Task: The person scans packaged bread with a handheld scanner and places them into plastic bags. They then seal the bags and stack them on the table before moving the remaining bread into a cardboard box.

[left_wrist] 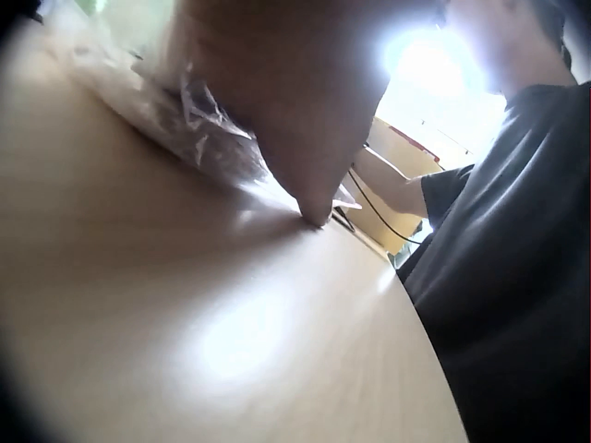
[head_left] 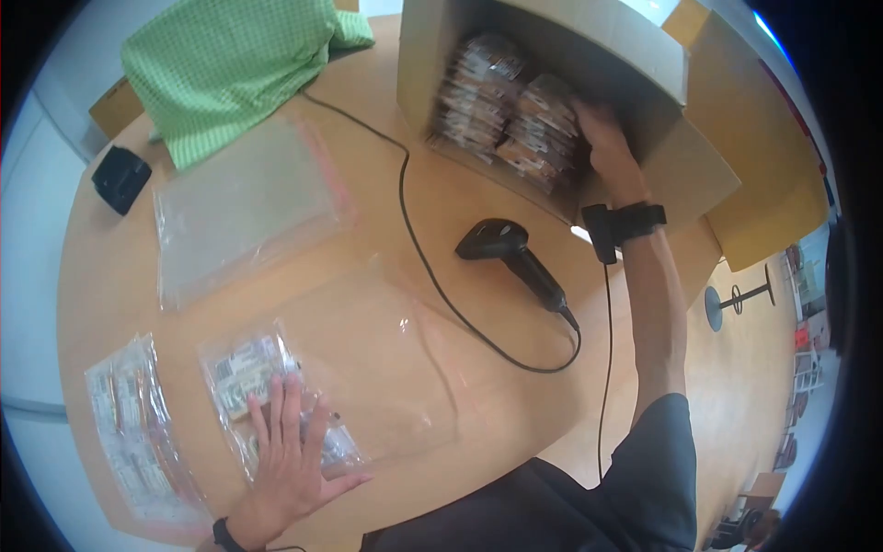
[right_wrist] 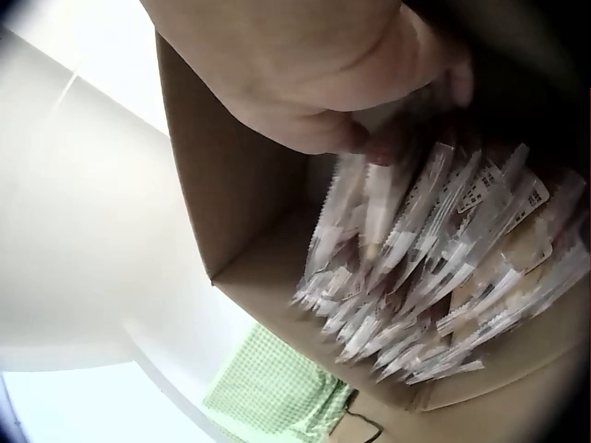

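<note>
While the head view blurs the right hand [head_left: 602, 143], the right wrist view shows its fingertips [right_wrist: 379, 149] at packets [right_wrist: 434, 268] inside the carton [right_wrist: 235, 166] — pinching or not, I cannot tell. The left hand [head_left: 290, 474] lies spread on bagged packs [head_left: 241, 373] — on the table [head_left: 515, 405].

Pale wooden table [head_left: 543, 405], white wall [right_wrist: 83, 203], bright light [left_wrist: 434, 65]

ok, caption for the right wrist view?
Right hand at a row of clear plastic packets inside a cardboard box, green checked cloth outside.
</note>
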The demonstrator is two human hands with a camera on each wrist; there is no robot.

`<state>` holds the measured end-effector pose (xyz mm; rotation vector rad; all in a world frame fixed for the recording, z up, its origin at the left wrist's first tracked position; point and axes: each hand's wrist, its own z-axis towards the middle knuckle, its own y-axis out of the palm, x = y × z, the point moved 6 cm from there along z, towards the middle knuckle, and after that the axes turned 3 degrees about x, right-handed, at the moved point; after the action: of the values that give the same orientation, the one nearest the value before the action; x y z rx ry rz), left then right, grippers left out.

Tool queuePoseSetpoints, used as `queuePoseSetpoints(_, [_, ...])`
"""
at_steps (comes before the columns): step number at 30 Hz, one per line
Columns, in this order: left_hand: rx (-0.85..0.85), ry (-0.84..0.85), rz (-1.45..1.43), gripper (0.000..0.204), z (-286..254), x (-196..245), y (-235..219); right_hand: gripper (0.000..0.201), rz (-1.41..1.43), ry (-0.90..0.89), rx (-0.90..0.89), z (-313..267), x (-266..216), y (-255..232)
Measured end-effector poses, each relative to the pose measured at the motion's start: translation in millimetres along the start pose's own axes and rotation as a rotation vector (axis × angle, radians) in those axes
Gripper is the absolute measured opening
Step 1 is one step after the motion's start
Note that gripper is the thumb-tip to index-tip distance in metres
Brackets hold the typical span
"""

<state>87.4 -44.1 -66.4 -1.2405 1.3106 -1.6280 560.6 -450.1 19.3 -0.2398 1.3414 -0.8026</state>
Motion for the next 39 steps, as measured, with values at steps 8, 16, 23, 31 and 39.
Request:
queuePoseSetpoints(8, [0.004,-0.001,-0.092,0.126,32.5,17.8,4.7,0.035,0.456,-0.113,-0.998,-294.8,-59.4,19.6])
queuePoseSetpoints(16, [-0.064,-0.365,-0.085,0.136,-29.5,-15.3,-24.3,0.043,0.459,0.445,-1.612,-345.1,-67.4,60.0])
queuePoseSetpoints(23, [0.011,-0.31,-0.037,0.132,-35.4,-20.4,-1.9,0.049,0.746,0.118,-1.339,-371.2,-119.3,154.2])
queuePoseSetpoints(31, [0.142,-0.296,-0.084,0.135,-41.2,-23.3,3.6,0.061,0.273,-0.017,-1.458,-368.9,-143.3,179.6])
queuePoseSetpoints(39, [0.257,-0.31,-0.12,0.132,-42.7,-23.3,2.5,0.059,0.201,-0.86,-1.398,-377.0,-133.8,141.7])
